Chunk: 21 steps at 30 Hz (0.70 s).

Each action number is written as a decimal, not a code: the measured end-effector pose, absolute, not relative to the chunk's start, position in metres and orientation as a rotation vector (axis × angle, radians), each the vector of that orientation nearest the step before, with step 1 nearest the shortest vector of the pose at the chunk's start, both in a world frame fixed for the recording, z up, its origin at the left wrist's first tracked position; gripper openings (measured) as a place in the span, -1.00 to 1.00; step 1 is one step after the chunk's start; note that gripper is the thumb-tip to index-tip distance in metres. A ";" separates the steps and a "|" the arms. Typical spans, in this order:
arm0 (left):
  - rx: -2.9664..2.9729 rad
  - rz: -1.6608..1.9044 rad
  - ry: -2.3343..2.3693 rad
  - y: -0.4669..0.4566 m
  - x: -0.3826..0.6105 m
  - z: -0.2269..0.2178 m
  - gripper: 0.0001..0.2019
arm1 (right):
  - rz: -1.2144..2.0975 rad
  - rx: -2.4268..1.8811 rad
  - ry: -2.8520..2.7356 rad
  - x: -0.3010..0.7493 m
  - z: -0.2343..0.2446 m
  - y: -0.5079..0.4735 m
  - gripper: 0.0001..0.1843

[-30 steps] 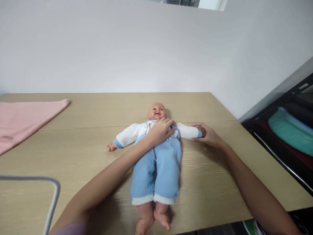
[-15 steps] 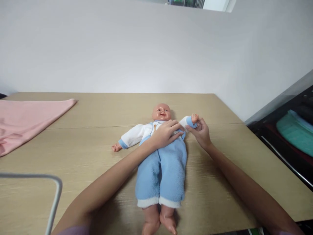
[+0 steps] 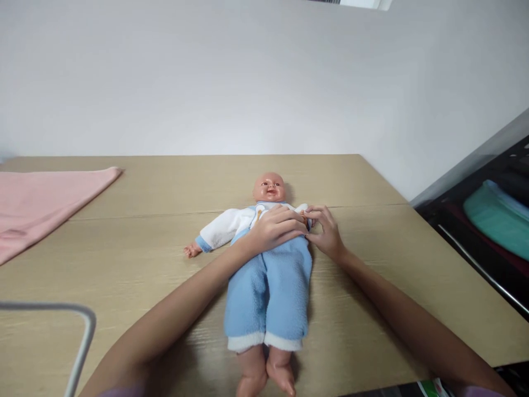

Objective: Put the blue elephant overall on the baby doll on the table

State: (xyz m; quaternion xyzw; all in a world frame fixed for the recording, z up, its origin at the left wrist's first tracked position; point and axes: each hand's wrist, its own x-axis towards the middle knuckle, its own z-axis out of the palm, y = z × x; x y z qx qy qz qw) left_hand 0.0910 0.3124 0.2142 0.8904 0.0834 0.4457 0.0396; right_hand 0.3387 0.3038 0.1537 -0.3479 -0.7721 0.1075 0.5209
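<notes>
A baby doll (image 3: 268,190) lies on its back on the wooden table, bare feet towards me. It wears a fluffy white top with light blue cuffs and light blue trousers (image 3: 270,298) with white hems. My left hand (image 3: 279,226) is laid across the chest, its fingers closed over the side of the clothes and the tips partly hidden. At that same side my right hand (image 3: 326,231) is closed around the doll's sleeved arm, which is bent in and mostly covered by my fingers. The doll's other arm (image 3: 219,229) stretches out to the left.
Pink cloth (image 3: 45,204) is spread over the left part of the table (image 3: 144,264). A grey bent rod (image 3: 82,331) stands at the lower left. Beyond the table's right edge are green folded fabric (image 3: 498,215) and dark furniture. A pale wall (image 3: 206,82) rises behind.
My right hand has moved left, and the doll's arm has gone from stretched out to bent in at the chest. My left hand stays on the chest. The view has shifted slightly.
</notes>
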 end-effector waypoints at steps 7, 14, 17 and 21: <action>2.742 1.351 0.236 0.311 0.092 0.218 -0.87 | 0.454 -0.848 -1.699 0.331 0.148 0.309 -0.65; 2.721 1.345 0.257 0.314 0.091 0.214 -0.88 | 0.249 -0.882 -1.662 0.318 0.152 0.306 -0.45; 2.699 1.410 0.231 0.315 0.092 0.213 -0.92 | 0.277 -0.863 -1.690 0.318 0.152 0.307 -0.47; 2.651 1.477 0.240 0.315 0.094 0.214 -0.86 | 0.494 -0.818 -1.750 0.328 0.154 0.313 -0.43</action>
